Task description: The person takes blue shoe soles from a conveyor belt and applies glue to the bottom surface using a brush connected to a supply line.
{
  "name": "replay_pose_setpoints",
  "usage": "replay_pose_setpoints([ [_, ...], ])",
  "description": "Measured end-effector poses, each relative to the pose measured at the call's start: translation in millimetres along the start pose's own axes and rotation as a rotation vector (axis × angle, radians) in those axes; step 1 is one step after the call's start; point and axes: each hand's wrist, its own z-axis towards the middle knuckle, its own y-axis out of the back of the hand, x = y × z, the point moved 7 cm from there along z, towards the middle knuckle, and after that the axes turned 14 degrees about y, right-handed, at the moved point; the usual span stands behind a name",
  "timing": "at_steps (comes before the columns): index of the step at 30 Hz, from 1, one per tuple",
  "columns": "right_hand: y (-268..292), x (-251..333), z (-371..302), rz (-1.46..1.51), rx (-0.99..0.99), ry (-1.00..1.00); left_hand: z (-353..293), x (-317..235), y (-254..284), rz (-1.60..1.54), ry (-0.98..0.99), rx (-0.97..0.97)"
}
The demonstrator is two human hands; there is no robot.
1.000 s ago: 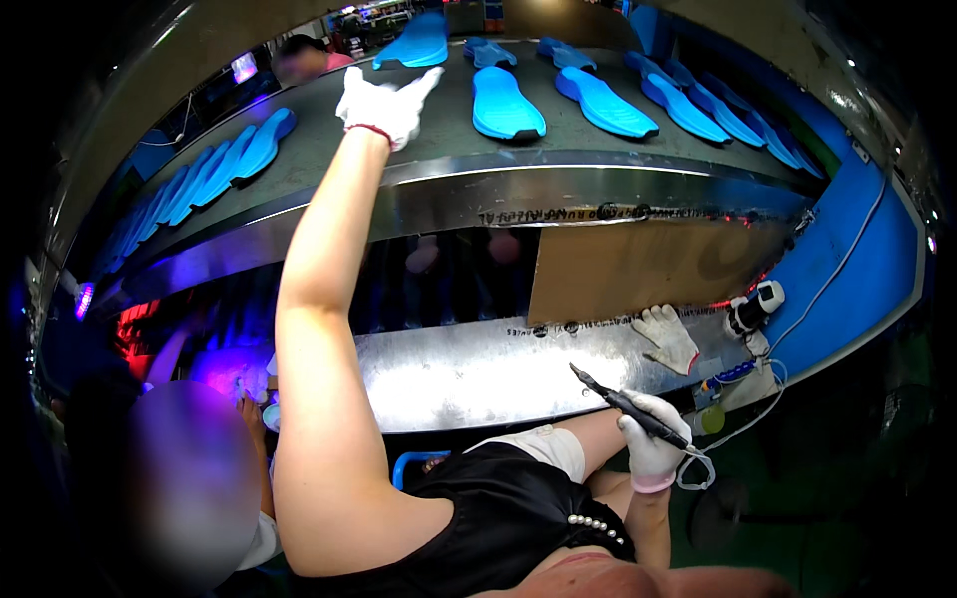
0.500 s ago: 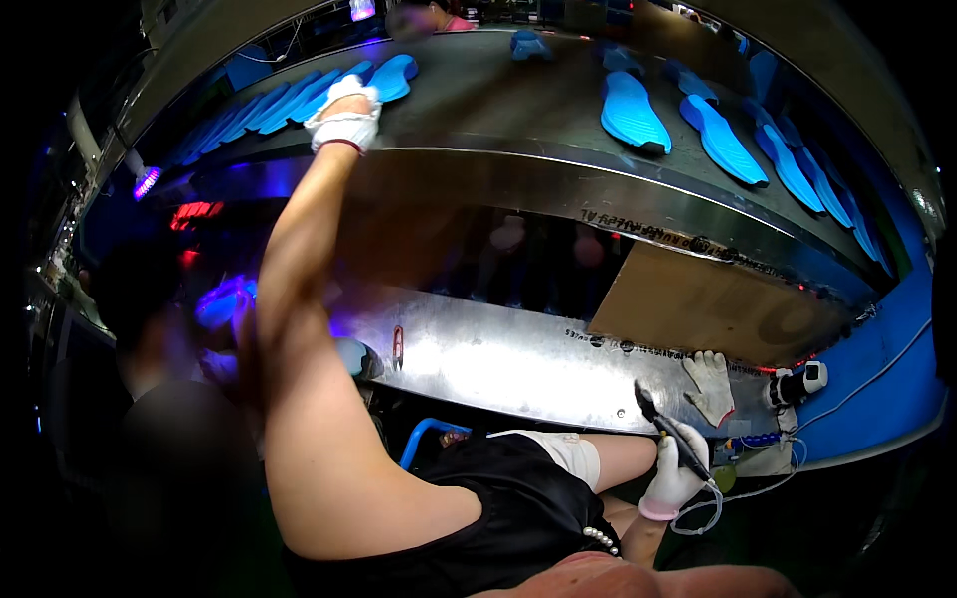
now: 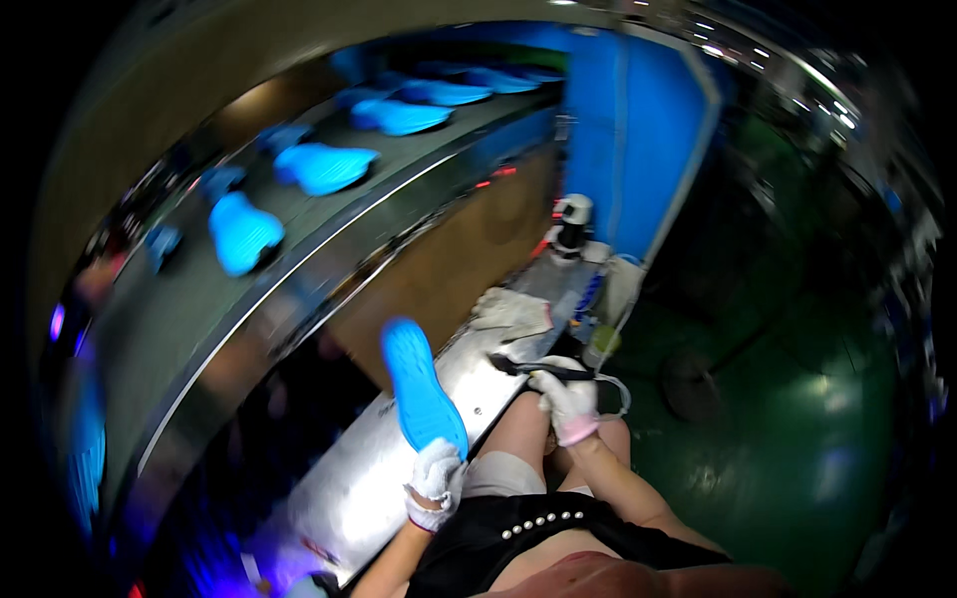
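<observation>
A blue shoe sole (image 3: 419,389) is gripped at its lower end by my left hand (image 3: 437,482), which wears a white glove. The sole stands out over the bright metal ledge (image 3: 344,488), its ridged face partly toward me. My right hand (image 3: 570,399), gloved in white with a pink cuff, is closed round a slim black pen-shaped tool (image 3: 518,368). A clear hose (image 3: 622,391) loops from the tool's rear end. Its dark tip points left, over the ledge; motion blur hides the details of that tip.
Beyond the ledge runs a dark conveyor belt (image 3: 184,329) carrying several blue soles and smaller blue pieces. An off-white glove (image 3: 510,312) lies on the ledge. Past it stand a white-and-black device (image 3: 572,227) and a blue panel (image 3: 598,130). Green floor (image 3: 758,429) spreads to the right.
The view has swung right. My left hand has come back from the belt and now holds a blue sole over the ledge. The right hand keeps the black tool.
</observation>
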Motion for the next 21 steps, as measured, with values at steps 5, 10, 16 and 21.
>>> replay_pose_setpoints([
  [5, 1.5, -6.7, -0.3, -0.091, -0.008, 0.003, -37.5, 89.3, -38.5, -0.228, 0.522, 0.101],
  [10, 14.7, -16.0, -0.1, 0.001, -0.036, 0.02, 11.5, 66.9, -72.2, -1.625, 1.336, 0.293],
  [16, -2.3, -18.7, -7.8, -0.102, 0.009, 0.051, 8.5, 156.5, -143.9, -0.747, 0.761, 0.279],
  [21, 24.4, -55.4, 11.7, -0.578, 0.097, 0.141, 39.1, 49.2, -125.0, -0.08, 0.24, 0.44],
])
